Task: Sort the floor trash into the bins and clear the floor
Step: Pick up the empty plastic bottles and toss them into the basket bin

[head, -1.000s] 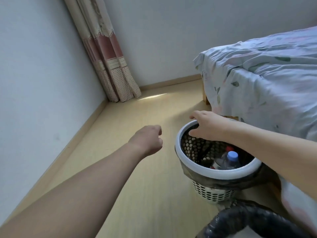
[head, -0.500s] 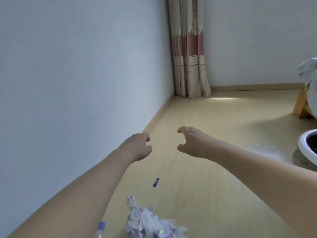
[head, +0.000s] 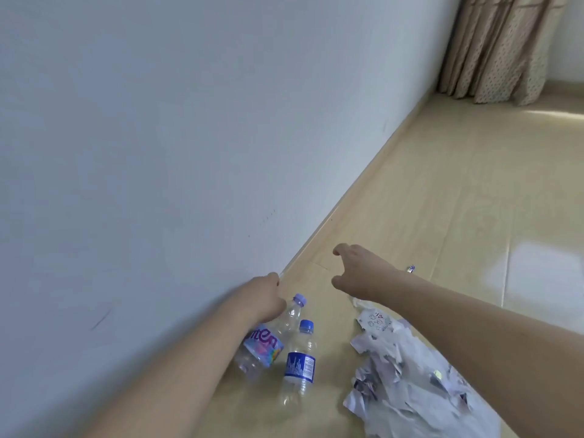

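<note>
Along the white wall (head: 142, 153), the left hand (head: 262, 298) hangs loosely curled, gripping nothing, above two clear plastic bottles lying on the wooden floor (head: 442, 200): a lilac-capped bottle (head: 268, 339) and a blue-capped bottle (head: 298, 365). Farther right, the right hand (head: 360, 273) spreads empty over crumpled paper (head: 407, 374); a small wrapper scrap (head: 410, 269) lies beyond.

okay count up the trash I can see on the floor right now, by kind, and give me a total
Plastic bottles: 2, one with a pink-and-blue label, one with a dark blue label
Crumpled paper heaps: 1
Small blue scraps: 1
Total: 4
</note>
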Demonstrator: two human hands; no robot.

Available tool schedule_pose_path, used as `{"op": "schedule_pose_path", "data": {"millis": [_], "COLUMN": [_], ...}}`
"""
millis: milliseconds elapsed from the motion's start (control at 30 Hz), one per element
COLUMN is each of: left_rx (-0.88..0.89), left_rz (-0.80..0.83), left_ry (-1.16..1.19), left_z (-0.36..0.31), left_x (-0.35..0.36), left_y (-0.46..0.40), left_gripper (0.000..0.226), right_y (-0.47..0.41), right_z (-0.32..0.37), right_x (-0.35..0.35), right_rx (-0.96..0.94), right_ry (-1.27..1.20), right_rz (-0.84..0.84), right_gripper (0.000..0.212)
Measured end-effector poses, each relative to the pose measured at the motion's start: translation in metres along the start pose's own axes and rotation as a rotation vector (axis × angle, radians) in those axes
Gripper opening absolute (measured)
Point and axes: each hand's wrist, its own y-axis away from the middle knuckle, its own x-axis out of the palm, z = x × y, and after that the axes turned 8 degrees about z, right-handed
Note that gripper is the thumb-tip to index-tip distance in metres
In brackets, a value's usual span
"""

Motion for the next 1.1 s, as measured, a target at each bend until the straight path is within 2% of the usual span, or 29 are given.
{"op": "schedule_pose_path", "data": {"millis": [67, 167, 333, 433, 567, 733, 833, 967, 1100], "left_rx": [-0.023, -0.046, -0.107, -0.145, -0.142, -0.061, 0.054, 0.236, 0.390], "left_rz": [0.068, 0.107, 0.127, 0.135, 0.112, 0.182, 0.256, 0.273, 0.147], "left_ry": [-0.096, -0.135, -0.127, -0.164, -0.182, 0.155, 0.384, 0.436, 0.491], "left_z": [0.015, 0.023, 0.028, 0.026, 0.026, 0.008, -0.027, -0.114, -0.222], "left_x": [0.034, 0.071, 0.079, 0.084, 0.079, 0.035, 0.007, -0.019, -0.027], "left_y": [-0.012, -0.027, -0.050, -0.050, -0.039, -0.010, 0.007, 0.039, 0.066], "left_gripper": [0.044, 0.061, 0.055, 0.070, 0.085, 0.093, 0.089, 0.083, 0.087], "right_y": [-0.015, -0.029, -0.036, -0.039, -0.038, -0.014, 0.014, 0.080, 0.161], "right_z": [-0.003, -0.009, 0.002, 0.010, 0.015, -0.006, -0.035, -0.095, -0.166], "right_x": [0.030, 0.073, 0.137, 0.156, 0.161, 0.109, 0.058, -0.014, -0.074], "right_rx": [0.034, 0.130, 0.367, 0.418, 0.395, 0.383, 0.321, 0.277, 0.235], "right_ry": [-0.019, -0.130, -0.577, -0.807, -0.881, -1.079, -1.089, -1.134, -1.213], "right_rz": [0.053, 0.118, 0.300, 0.306, 0.266, 0.128, 0.023, -0.171, -0.377], "right_gripper": [0.057, 0.052, 0.052, 0.048, 0.044, 0.036, 0.029, 0.032, 0.029]}}
